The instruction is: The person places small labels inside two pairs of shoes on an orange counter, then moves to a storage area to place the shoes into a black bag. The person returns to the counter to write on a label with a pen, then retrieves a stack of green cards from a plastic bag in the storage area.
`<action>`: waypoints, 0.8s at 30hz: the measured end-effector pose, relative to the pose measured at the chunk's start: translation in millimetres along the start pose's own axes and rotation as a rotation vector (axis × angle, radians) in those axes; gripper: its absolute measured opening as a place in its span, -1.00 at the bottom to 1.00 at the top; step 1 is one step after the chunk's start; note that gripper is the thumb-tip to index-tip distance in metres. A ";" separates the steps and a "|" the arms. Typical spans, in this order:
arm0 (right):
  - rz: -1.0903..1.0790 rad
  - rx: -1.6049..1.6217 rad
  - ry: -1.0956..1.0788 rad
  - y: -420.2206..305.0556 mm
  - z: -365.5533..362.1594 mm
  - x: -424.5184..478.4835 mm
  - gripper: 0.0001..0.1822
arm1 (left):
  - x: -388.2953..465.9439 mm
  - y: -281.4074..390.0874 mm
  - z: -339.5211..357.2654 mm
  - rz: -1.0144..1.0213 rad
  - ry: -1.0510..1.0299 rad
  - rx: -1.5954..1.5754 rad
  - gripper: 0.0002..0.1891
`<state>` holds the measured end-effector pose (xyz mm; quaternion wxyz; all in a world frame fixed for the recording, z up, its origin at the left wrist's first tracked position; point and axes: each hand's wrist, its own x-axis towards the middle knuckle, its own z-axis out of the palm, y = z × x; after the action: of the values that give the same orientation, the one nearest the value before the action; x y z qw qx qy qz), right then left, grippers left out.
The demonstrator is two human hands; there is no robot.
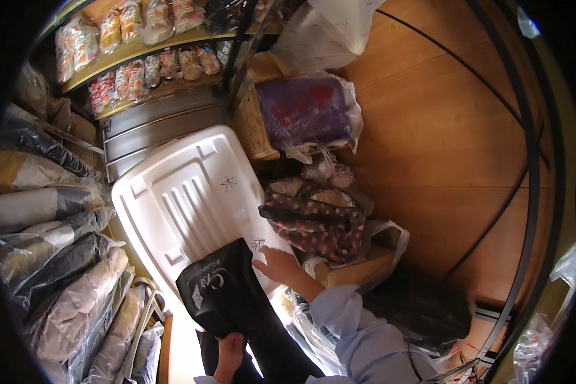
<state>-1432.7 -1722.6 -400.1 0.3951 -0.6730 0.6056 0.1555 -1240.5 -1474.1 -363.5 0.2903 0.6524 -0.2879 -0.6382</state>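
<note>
A black bag (221,288) with white printing lies over the near end of a white plastic bin lid (240,211). My left hand (230,350) grips the bag's near edge, its fingers partly hidden. Over the right side of the lid is my right hand (281,266), just beside the bag and next to a handwritten mark. Its fingertips point left; whether they press on the lid or hold anything is unclear. Grooves run along the middle of the lid, and another handwritten mark is farther up. My black-trousered legs show below the bag.
Plastic-wrapped shoes fill the shelves (139,48) at upper left. Bagged garments (77,307) hang along the left. Right of the lid sit a dotted fabric bag (317,221), a cardboard box (252,120) with a purple wrapped bundle (307,113), and a black plastic bag (422,312).
</note>
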 end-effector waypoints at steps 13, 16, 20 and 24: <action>0.177 0.621 0.079 26.8 138.2 -126.4 -0.61 | 61.6 204.2 21.6 0.236 -0.093 -0.158 -0.77; -0.008 0.513 -0.042 38.3 157.6 -117.4 -0.62 | 78.2 250.4 49.4 0.476 -0.026 0.011 -0.78; 0.111 0.636 0.011 30.7 120.2 -123.1 -0.68 | 121.1 309.8 68.0 0.979 0.247 0.444 -0.77; 0.105 0.726 0.112 48.5 132.4 -120.7 -0.68 | 178.1 381.1 130.3 1.364 0.284 0.152 -0.79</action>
<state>-1468.8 -1541.5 -418.4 0.5659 -0.4643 0.6758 -0.0862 -1369.3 -1862.1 -199.9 0.6143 0.4218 -0.6360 -0.2003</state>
